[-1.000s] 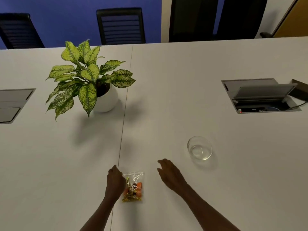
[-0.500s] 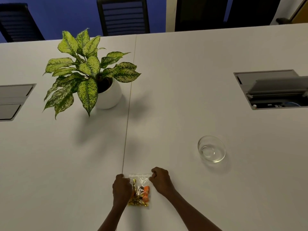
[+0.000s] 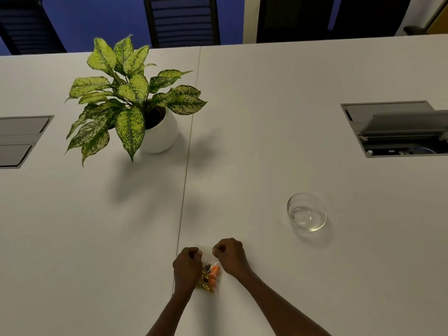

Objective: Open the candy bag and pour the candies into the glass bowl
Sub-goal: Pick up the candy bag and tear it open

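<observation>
A small clear candy bag (image 3: 209, 277) with gold and orange candies lies on the white table (image 3: 266, 146) near its front edge. My left hand (image 3: 187, 265) pinches the bag's top left corner. My right hand (image 3: 230, 254) pinches the top right corner. Both fists partly cover the bag's upper edge, so I cannot tell whether its seal is open. The glass bowl (image 3: 307, 211) stands empty to the right, a short way beyond my right hand.
A potted plant (image 3: 135, 103) in a white round pot stands at the back left. A cable hatch (image 3: 397, 129) with its lid raised sits at the right, another hatch (image 3: 19, 140) at the left. Black chairs (image 3: 181, 20) line the far edge.
My right hand came in from the right and closed on the bag's top corner. My left hand slid up from the bag's side to its other top corner.
</observation>
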Demonstrator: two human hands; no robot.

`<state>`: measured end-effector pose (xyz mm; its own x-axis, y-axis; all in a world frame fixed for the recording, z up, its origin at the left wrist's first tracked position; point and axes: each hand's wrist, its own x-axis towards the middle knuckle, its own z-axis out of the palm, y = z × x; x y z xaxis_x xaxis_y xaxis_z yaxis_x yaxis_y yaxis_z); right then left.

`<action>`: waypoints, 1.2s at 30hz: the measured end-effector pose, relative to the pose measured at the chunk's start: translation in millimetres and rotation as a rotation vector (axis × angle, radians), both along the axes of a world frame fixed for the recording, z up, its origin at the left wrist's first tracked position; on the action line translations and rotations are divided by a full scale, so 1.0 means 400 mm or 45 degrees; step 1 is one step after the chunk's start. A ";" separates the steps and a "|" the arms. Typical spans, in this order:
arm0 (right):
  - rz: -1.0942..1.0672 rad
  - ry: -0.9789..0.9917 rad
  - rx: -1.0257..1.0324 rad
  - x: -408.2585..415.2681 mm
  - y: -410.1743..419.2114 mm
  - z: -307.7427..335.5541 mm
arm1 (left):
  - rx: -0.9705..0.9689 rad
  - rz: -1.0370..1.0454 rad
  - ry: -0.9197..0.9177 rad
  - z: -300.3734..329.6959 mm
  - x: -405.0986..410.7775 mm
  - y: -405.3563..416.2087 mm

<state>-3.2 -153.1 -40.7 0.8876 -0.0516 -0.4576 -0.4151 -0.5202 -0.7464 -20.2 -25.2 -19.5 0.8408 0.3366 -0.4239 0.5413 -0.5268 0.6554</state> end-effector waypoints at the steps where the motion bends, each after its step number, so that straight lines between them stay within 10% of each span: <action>1: 0.003 -0.009 0.010 -0.001 0.001 0.009 | -0.020 0.011 -0.014 0.008 -0.003 -0.008; 15: 0.097 -0.293 0.051 -0.071 -0.081 0.154 | -0.694 0.418 -0.035 0.164 -0.066 -0.106; 36: -0.091 -0.526 0.033 -0.159 -0.395 0.282 | -0.930 0.133 -0.010 0.295 -0.082 -0.387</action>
